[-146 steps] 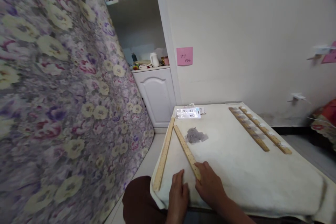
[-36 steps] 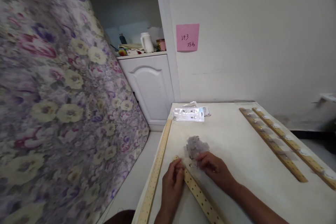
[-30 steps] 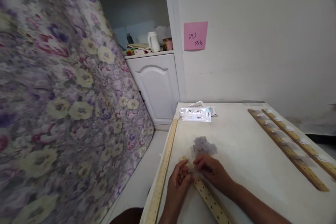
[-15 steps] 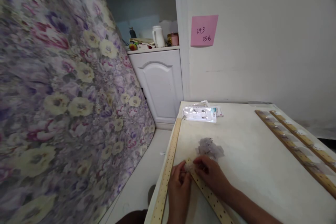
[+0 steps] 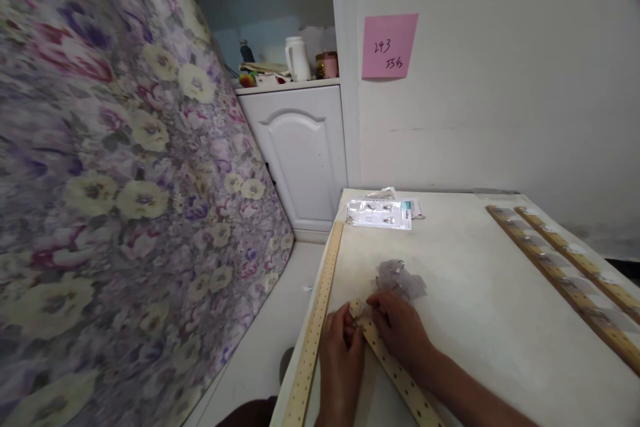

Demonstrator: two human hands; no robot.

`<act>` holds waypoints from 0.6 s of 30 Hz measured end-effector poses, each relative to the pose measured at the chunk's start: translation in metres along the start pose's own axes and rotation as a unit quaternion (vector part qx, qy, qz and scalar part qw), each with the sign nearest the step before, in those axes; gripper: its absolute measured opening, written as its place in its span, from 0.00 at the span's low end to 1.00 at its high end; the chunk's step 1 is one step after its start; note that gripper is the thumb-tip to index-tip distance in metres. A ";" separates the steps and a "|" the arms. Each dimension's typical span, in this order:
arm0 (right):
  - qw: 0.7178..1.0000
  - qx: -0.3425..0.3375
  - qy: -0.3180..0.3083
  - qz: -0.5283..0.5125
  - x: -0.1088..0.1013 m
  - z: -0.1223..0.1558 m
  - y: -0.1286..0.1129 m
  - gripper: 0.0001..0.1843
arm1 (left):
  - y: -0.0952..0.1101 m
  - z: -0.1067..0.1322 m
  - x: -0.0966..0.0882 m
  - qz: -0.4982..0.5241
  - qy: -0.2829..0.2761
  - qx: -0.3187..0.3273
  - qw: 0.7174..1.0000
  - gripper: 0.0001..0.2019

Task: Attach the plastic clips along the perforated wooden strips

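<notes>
Our left hand (image 5: 343, 347) and right hand (image 5: 400, 330) meet at the far end of the wooden strip (image 5: 393, 365), fingers curled down on it. It lies on the white table (image 5: 475, 293). They may pinch something tiny; we cannot tell. Little clear bags (image 5: 400, 278) sit just beyond.

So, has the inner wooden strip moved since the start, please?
Yes, the strip slid nearer the person: its far end, once by the blister pack, now short of the clear pile.

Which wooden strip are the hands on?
The slanted strip, second from left: left hand and right hand meet at its far end. The edge strip lies beside it, the right-hand pair far off.
</notes>
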State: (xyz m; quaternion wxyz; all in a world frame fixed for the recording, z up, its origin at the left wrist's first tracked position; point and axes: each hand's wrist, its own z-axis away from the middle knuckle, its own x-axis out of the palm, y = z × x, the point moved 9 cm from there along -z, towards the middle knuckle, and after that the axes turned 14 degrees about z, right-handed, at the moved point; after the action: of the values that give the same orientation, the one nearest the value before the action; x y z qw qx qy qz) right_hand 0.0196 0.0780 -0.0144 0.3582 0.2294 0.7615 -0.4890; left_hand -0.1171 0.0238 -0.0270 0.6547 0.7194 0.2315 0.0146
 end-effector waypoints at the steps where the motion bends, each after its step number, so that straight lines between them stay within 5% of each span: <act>1: 1.000 0.000 -0.002 0.004 0.000 0.000 0.000 0.11 | 0.000 0.000 -0.001 0.000 0.004 -0.002 1.000 0.17; 18: 0.998 -0.050 0.003 -0.033 0.007 -0.005 -0.004 0.12 | -0.005 -0.001 -0.003 0.004 -0.002 -0.021 1.000 0.13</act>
State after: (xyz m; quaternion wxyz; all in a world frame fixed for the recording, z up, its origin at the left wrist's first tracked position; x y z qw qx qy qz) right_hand 0.0108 0.0812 -0.0163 0.3506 0.1868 0.7933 -0.4613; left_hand -0.1215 0.0241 -0.0308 0.6703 0.7061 0.2274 0.0208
